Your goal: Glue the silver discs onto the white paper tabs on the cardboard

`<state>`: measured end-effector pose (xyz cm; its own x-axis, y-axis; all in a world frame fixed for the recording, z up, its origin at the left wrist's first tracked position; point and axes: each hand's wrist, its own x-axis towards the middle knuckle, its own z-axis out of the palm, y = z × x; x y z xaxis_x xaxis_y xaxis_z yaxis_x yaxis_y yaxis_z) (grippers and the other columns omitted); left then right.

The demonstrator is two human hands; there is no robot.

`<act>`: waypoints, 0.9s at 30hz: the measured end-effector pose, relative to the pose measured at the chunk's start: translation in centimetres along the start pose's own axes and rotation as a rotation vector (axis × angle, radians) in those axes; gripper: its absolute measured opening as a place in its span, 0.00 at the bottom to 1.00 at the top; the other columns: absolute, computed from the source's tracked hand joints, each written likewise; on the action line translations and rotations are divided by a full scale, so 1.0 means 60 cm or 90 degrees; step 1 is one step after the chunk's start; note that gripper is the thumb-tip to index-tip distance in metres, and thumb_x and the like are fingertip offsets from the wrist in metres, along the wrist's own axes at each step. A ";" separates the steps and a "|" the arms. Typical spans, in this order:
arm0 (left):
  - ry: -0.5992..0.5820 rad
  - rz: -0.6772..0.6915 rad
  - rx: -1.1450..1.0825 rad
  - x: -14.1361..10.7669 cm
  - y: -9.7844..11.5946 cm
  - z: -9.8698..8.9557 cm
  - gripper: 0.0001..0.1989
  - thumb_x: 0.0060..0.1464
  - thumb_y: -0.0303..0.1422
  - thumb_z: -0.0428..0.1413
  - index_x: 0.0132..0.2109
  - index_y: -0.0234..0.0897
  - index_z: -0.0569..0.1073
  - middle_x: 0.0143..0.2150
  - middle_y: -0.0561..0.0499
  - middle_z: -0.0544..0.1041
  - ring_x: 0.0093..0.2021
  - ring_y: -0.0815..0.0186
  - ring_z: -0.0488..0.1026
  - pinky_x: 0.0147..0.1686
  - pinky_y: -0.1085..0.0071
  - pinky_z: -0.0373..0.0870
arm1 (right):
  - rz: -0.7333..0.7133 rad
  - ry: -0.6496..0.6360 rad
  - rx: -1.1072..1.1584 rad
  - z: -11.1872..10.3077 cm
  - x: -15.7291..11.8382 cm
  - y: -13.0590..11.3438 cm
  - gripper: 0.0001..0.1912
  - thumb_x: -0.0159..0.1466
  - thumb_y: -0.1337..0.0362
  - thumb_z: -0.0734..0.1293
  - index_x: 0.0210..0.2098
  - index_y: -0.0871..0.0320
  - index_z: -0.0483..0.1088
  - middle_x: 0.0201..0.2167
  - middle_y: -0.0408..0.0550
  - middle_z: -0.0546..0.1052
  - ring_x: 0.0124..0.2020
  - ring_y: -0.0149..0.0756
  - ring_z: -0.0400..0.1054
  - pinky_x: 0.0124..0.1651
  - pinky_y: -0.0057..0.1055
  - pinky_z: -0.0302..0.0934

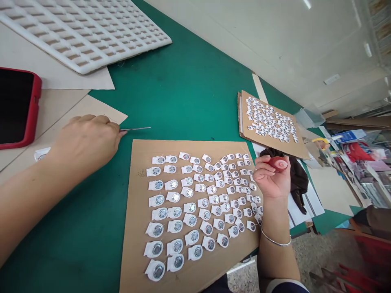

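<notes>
My left hand (87,140) is closed around thin metal tweezers (136,129), whose tip points right over the green table. On the right, my right hand (271,177) is wrapped round a small red, rounded object (278,163) with a pale, ringed end. Between my hands lies a cardboard sheet (137,203) bearing several rows of small white tabs, each with a round silvery disc (157,245). My right forearm, with a bangle on it, passes over the sheet's right edge and hides part of it.
A red-cased phone (31,118) lies at the left. Behind it is a white lattice panel (82,67). Stacked cardboard (284,148) with more tabs sits back right, near a clear plastic box (310,118) and dark cloth (297,175). The green table (183,89) meets a pale wall.
</notes>
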<state>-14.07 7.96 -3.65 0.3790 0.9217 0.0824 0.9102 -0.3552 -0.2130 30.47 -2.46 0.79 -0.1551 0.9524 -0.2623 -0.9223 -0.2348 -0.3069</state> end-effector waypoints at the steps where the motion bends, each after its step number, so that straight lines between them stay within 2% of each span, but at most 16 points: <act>1: -0.001 -0.001 -0.008 0.000 -0.001 0.001 0.26 0.59 0.39 0.29 0.36 0.31 0.69 0.35 0.38 0.70 0.39 0.53 0.67 0.40 0.61 0.61 | -0.001 0.002 -0.004 0.001 0.000 0.000 0.19 0.53 0.54 0.67 0.38 0.56 0.57 0.32 0.42 0.68 0.23 0.23 0.62 0.25 0.23 0.66; 5: 0.018 -0.020 -0.045 0.002 0.002 -0.013 0.24 0.58 0.41 0.36 0.38 0.29 0.70 0.37 0.38 0.72 0.40 0.53 0.68 0.40 0.61 0.63 | -0.006 -0.006 -0.024 0.003 -0.002 0.001 0.20 0.53 0.51 0.66 0.38 0.57 0.58 0.31 0.41 0.69 0.23 0.22 0.62 0.25 0.20 0.64; 9: 0.049 -0.050 -0.225 0.012 0.036 -0.064 0.18 0.56 0.42 0.45 0.42 0.33 0.71 0.42 0.44 0.74 0.40 0.58 0.70 0.40 0.66 0.64 | -0.018 0.001 -0.033 0.007 -0.005 -0.002 0.21 0.54 0.48 0.64 0.37 0.58 0.59 0.31 0.41 0.69 0.23 0.20 0.62 0.24 0.18 0.63; 11: 0.015 -0.051 -0.332 0.022 0.066 -0.089 0.15 0.54 0.42 0.47 0.41 0.39 0.72 0.42 0.48 0.75 0.38 0.61 0.71 0.39 0.68 0.65 | -0.025 0.010 -0.039 0.010 -0.007 -0.002 0.21 0.54 0.49 0.64 0.37 0.58 0.59 0.31 0.41 0.70 0.23 0.19 0.62 0.24 0.18 0.63; 13: -0.051 -0.012 -0.403 0.034 0.099 -0.103 0.14 0.53 0.42 0.48 0.40 0.40 0.73 0.43 0.49 0.74 0.40 0.60 0.71 0.38 0.68 0.65 | -0.034 0.013 -0.050 0.014 -0.010 -0.001 0.20 0.54 0.48 0.63 0.36 0.58 0.60 0.31 0.40 0.70 0.22 0.19 0.62 0.24 0.17 0.64; 16: -0.149 0.053 -0.462 0.054 0.145 -0.106 0.16 0.52 0.42 0.49 0.43 0.40 0.73 0.48 0.47 0.72 0.46 0.57 0.69 0.41 0.66 0.65 | -0.043 0.031 -0.060 0.024 -0.015 0.001 0.21 0.55 0.45 0.59 0.36 0.57 0.60 0.30 0.40 0.70 0.21 0.17 0.62 0.23 0.17 0.63; 18: -0.183 0.028 -0.475 0.063 0.167 -0.103 0.15 0.51 0.41 0.51 0.41 0.41 0.75 0.48 0.47 0.72 0.46 0.56 0.69 0.39 0.66 0.65 | -0.044 0.050 -0.061 0.031 -0.018 0.003 0.23 0.56 0.43 0.56 0.34 0.57 0.61 0.28 0.39 0.70 0.20 0.16 0.61 0.22 0.15 0.62; 22: -0.204 -0.001 -0.505 0.075 0.191 -0.095 0.11 0.48 0.38 0.53 0.37 0.43 0.76 0.44 0.48 0.73 0.41 0.58 0.71 0.36 0.67 0.64 | -0.047 0.073 -0.089 0.045 -0.024 0.005 0.26 0.56 0.41 0.51 0.32 0.58 0.62 0.26 0.38 0.69 0.18 0.13 0.60 0.21 0.13 0.59; 27: -0.213 0.005 -0.524 0.080 0.200 -0.087 0.08 0.44 0.36 0.55 0.32 0.42 0.77 0.40 0.47 0.75 0.39 0.58 0.70 0.35 0.67 0.63 | -0.050 0.098 -0.110 0.055 -0.028 0.008 0.27 0.57 0.42 0.48 0.30 0.58 0.63 0.25 0.37 0.69 0.18 0.12 0.58 0.19 0.12 0.55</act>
<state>-0.43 7.33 -0.73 0.4347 0.8701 -0.2321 0.7879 -0.2426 0.5661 29.14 -3.53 4.09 -0.0172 0.9312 -0.3641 -0.8530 -0.2037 -0.4806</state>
